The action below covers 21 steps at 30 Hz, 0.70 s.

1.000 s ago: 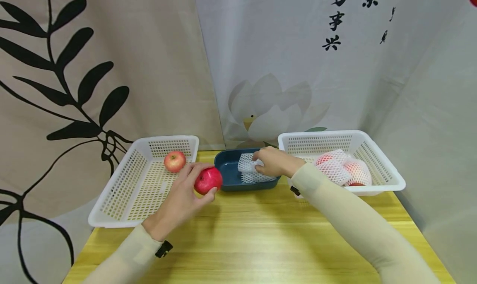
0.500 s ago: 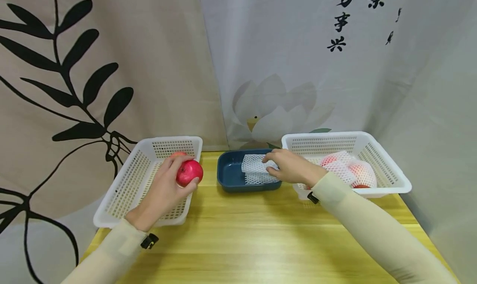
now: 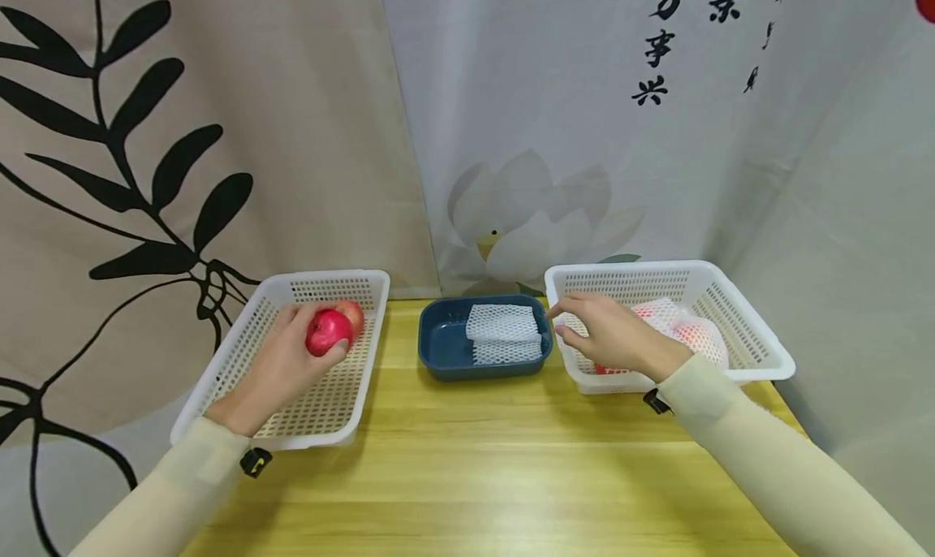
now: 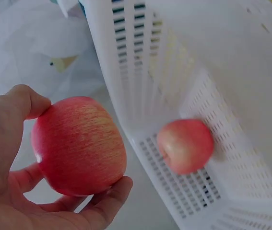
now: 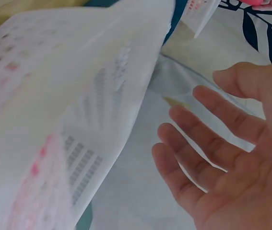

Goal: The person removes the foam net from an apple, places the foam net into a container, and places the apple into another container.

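Item, left of the frame: one white basket (image 3: 321, 403). One bare apple (image 4: 185, 146) is contained, resting on its floor; this piece is judged done.

Item, above the same basket: one red apple (image 3: 328, 332), clamped between the curled fingers and thumb of the left grip (image 3: 281, 370). In the left wrist view it is seen held apart from the resting apple. Its unwrapping is judged complete; its setting down is not yet done.

Item, centre of the frame: one blue tray (image 3: 445, 350), in which white foam nets (image 3: 504, 321) are laid, judged to be stripped from fruit.

Item, right of the frame: one second white basket (image 3: 760, 338). Netted fruit (image 3: 701, 338) is held inside, judged to be left for unwrapping; the full count cannot be told, part being hidden by the right grip (image 3: 613, 334). That grip is held over the near left rim, fingers apart, nothing grasped.
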Each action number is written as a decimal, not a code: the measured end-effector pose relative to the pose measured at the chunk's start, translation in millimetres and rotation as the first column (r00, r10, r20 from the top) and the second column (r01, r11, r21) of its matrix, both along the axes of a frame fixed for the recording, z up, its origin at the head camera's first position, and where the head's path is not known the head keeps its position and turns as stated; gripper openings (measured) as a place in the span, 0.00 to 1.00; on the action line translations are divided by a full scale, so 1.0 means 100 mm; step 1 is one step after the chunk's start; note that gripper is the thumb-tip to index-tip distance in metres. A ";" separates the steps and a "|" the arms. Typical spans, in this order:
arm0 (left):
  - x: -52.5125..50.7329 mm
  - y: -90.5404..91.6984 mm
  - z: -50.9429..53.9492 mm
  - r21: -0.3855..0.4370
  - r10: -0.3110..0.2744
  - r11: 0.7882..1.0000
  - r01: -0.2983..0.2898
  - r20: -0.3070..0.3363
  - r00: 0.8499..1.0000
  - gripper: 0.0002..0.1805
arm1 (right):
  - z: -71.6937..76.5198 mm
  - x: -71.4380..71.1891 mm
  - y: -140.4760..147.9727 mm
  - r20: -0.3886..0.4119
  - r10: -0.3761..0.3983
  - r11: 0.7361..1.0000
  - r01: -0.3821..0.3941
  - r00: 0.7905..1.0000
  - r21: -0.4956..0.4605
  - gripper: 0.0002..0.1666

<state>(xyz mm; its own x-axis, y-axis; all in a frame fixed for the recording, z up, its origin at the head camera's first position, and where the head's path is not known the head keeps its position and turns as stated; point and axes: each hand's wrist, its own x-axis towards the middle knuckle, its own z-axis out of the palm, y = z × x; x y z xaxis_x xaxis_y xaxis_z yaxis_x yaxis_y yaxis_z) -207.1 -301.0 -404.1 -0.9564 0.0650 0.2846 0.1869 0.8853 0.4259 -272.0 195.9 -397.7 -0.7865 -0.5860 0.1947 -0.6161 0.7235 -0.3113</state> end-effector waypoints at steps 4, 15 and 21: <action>-0.06 -0.13 0.02 -0.029 0.024 0.999 -0.023 0.020 1.000 0.33 | 0.01 0.04 0.18 -0.023 -0.026 1.000 0.026 0.999 0.003 0.16; -0.23 -0.44 0.06 -0.075 0.055 0.996 -0.051 0.048 0.997 0.34 | 0.00 0.13 0.61 -0.023 -0.080 0.996 0.079 0.997 -0.036 0.16; -0.36 -0.57 0.06 -0.075 0.085 0.994 -0.075 0.140 0.986 0.38 | -0.02 0.12 0.79 -0.033 -0.093 0.995 0.092 0.995 -0.041 0.16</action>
